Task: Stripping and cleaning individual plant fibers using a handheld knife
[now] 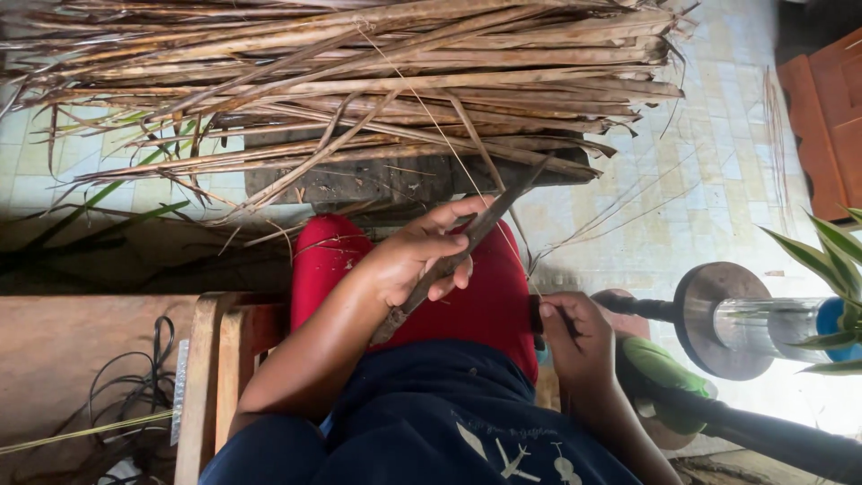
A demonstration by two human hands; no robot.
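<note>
Fingers of my left hand (pixel 420 256) curl tight around a long dry brown leaf strip (pixel 467 242); my right hand (pixel 575 337) pinches a dark-handled knife (pixel 537 316), dried brown leaf bundle (pixel 359 81) ahead.

Long dry brown leaf strip (pixel 467 242), slanted across the red-clad lap, tip toward the stalk pile

A pale tiled floor (pixel 718 180) carries a big heap of dried palm-leaf strips (pixel 359 81), lying lengthwise over a dark block (pixel 377 184). A few loose thin fibres (pixel 628 211) trail across the tiles beside the heap.
</note>
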